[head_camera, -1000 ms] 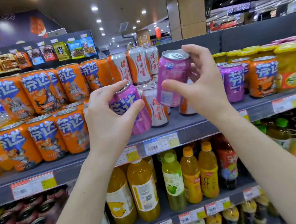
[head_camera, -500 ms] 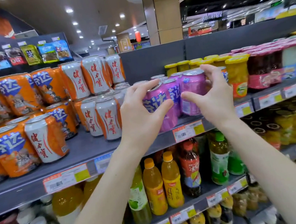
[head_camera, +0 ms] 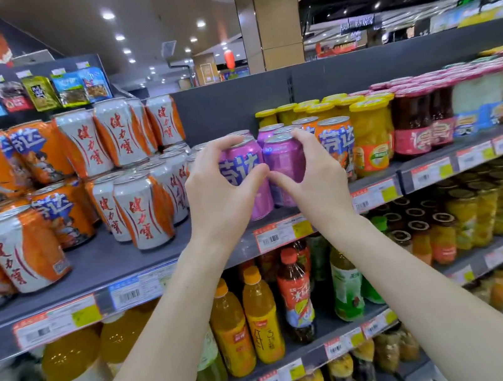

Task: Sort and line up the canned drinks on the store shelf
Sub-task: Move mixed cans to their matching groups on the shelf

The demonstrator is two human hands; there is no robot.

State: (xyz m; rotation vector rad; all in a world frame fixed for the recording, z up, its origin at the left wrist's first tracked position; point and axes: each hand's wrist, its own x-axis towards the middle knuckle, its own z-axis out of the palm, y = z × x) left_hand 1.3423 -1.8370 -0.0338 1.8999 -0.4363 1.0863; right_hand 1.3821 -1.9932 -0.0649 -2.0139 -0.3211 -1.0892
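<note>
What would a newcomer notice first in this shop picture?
The two hands at the centre: the left hand holds the left purple can and the right hand the right purple can, side by side near the front edge of the shelf. White-and-orange cans crowd the left; yellow-lidded jars stand to the right.

Two purple cans (head_camera: pixel 248 171) lettered in white and blue are seen beside orange-and-white cans (head_camera: pixel 142 207) on a grey shelf (head_camera: pixel 116 261).
</note>
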